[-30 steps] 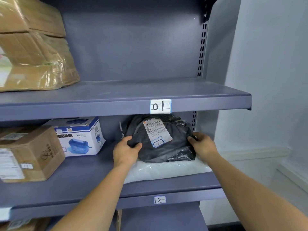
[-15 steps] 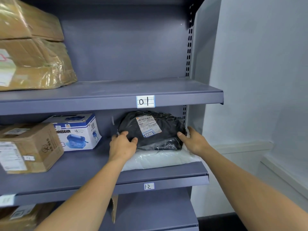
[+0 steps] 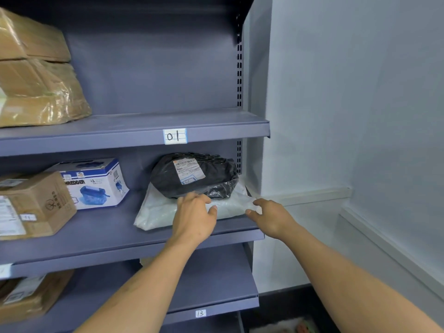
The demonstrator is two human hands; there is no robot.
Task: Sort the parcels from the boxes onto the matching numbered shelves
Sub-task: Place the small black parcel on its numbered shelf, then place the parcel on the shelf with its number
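Observation:
A black plastic parcel [image 3: 194, 175] with a white label marked 12 lies on top of a white padded parcel [image 3: 163, 210] at the right end of the middle shelf [image 3: 101, 234]. Nothing is held in my left hand [image 3: 193, 216], which hovers with relaxed fingers just in front of the black parcel, over the white one. My right hand [image 3: 269, 216] is also free, fingers loose, at the white parcel's right corner near the shelf edge. My left forearm hides the shelf's own number tag.
The shelf above carries tag 01 [image 3: 175, 136] and taped cardboard boxes [image 3: 36, 92] at left. A blue-and-white shredder box [image 3: 96, 183] and a brown carton [image 3: 31, 205] share the middle shelf. Below is the shelf tagged 13 [image 3: 200, 313]. A pale wall stands to the right.
Both hands have let go of the black parcel and drawn back toward the shelf's front edge. The parcel stays on the white one. The view has shifted right and down.

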